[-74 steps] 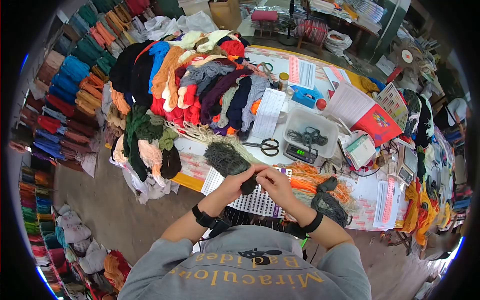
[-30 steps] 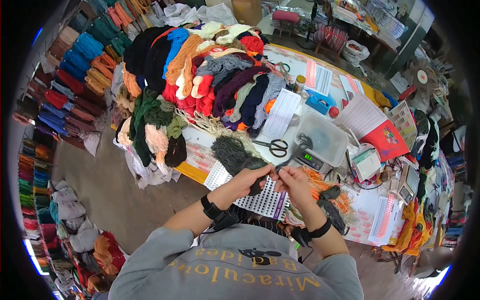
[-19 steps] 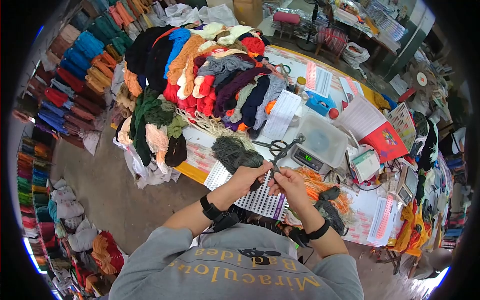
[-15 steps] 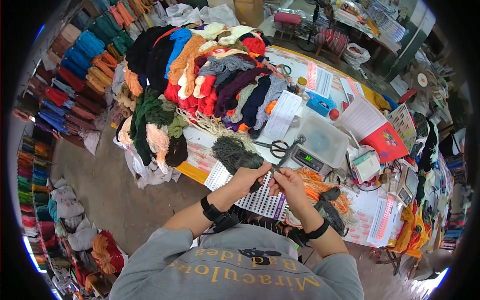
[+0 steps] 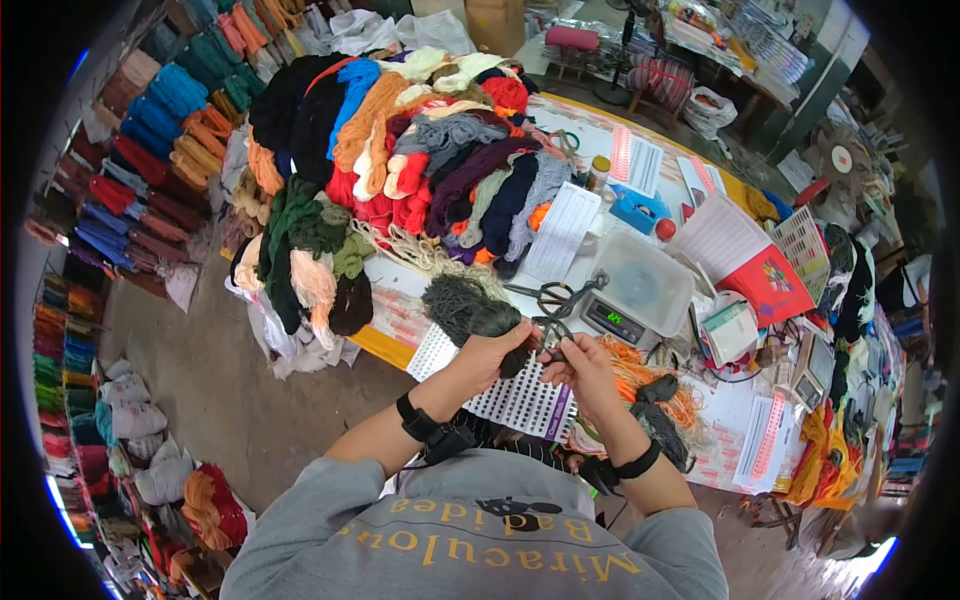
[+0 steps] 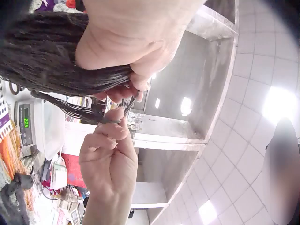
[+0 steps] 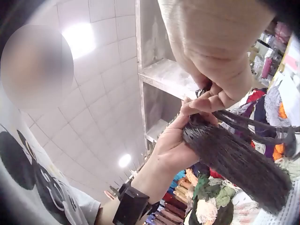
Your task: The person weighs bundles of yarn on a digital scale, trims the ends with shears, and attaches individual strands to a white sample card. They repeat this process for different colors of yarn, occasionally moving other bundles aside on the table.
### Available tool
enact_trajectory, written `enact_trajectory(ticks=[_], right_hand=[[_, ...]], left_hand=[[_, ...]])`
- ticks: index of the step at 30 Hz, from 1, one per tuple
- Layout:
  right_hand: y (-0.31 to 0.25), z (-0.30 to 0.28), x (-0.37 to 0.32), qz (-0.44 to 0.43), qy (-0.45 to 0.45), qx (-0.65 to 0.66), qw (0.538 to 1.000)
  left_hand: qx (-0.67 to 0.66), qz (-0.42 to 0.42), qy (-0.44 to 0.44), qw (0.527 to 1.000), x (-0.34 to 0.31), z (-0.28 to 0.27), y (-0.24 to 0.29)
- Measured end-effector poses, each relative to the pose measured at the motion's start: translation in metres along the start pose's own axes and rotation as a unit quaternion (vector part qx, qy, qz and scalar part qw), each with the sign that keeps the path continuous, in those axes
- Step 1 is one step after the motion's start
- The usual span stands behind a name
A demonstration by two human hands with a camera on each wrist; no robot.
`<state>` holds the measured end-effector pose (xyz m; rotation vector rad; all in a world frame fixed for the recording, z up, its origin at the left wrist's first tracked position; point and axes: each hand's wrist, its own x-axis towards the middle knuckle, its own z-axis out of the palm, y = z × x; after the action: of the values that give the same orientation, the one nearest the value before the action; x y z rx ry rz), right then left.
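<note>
My left hand [image 5: 490, 362] grips a thick dark grey yarn hank [image 5: 457, 305] near its end, and the hank's loose part lies toward the back left. Close on its right, my right hand [image 5: 585, 372] pinches a thinner dark strand bundle [image 5: 573, 303] that stretches back toward the scale. In the left wrist view the right hand [image 6: 110, 157] has its thumb and fingertips on the thin strands [image 6: 75, 108], just under the left hand [image 6: 136, 33]. The right wrist view shows the hank [image 7: 239, 164] in the left hand [image 7: 171, 147], fingertips of both hands nearly meeting.
A green-lit scale [image 5: 615, 320] and a clear plastic tub [image 5: 645, 280] stand behind the right hand. Black scissors [image 5: 553, 298] lie behind the hands. A large heap of coloured yarn [image 5: 400, 150] covers the table's left; orange yarn [image 5: 625, 365] lies at right.
The thin dark bundle has come out of the tub and been drawn toward the hands. Since half a second ago the fingertips have parted slightly, with strands between them.
</note>
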<state>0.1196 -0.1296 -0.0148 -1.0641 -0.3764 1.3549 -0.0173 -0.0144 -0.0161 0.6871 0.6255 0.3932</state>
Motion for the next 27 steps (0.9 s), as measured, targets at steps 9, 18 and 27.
enact_trajectory(ticks=[9, 18, 27], right_hand=[[0.0036, 0.0038, -0.0014, 0.0, -0.033, -0.062, 0.998], [0.0012, 0.0077, -0.0039, -0.011, -0.016, -0.057, 0.998], [0.0022, 0.0065, -0.0042, -0.023, -0.016, -0.071, 0.997]], left_hand=[[0.086, 0.012, -0.004, 0.996, -0.0027, 0.0059, 0.0017], [0.057, 0.001, 0.021, 0.998, -0.0052, 0.0042, 0.001], [0.045, 0.001, 0.019, 0.999, -0.003, 0.0012, -0.002]])
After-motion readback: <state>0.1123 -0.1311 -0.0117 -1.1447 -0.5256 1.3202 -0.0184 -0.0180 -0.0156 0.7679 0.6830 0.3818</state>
